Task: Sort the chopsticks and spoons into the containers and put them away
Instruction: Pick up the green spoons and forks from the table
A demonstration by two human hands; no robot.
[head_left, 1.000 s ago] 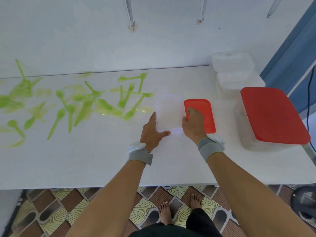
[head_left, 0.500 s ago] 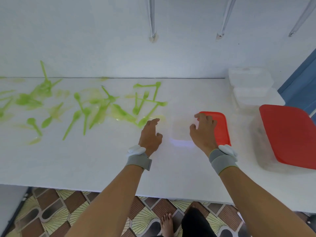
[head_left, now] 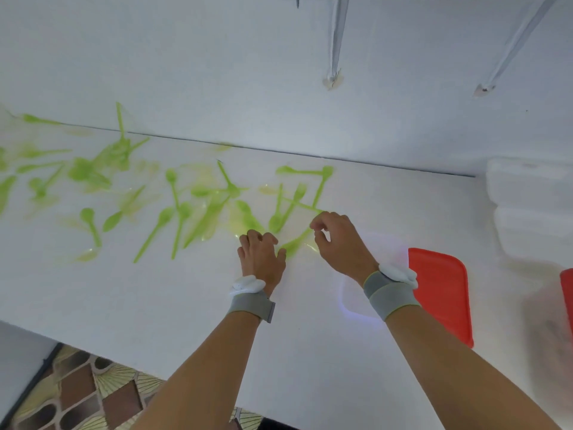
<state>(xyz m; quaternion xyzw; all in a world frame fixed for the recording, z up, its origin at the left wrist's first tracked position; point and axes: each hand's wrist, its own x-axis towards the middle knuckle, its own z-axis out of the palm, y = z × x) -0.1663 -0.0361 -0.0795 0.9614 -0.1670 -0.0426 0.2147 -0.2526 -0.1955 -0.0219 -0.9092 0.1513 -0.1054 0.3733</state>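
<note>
Several green plastic spoons and forks (head_left: pixel 183 212) lie scattered over the left and middle of the white table (head_left: pixel 155 293). My left hand (head_left: pixel 262 256) is down on the table at the right end of the scatter, fingers bent over a green utensil, thumb touching a green spoon (head_left: pixel 294 243). Whether it grips anything is unclear. My right hand (head_left: pixel 339 243) hovers just right of it above that spoon, fingers loosely curled, nothing seen between them. A small clear container (head_left: pixel 353 305) sits under my right wrist, its red lid (head_left: pixel 443 293) beside it. No chopsticks are visible.
A stack of clear containers (head_left: pixel 527 197) stands at the back right against the wall. A large clear box with a red lid (head_left: pixel 567 293) is cut off by the right edge. The table's front edge runs below my forearms, over a patterned tile floor (head_left: pixel 77 395).
Both hands left the small clear container and its lid and moved left and forward to the nearest green utensils. My view swung left and closer.
</note>
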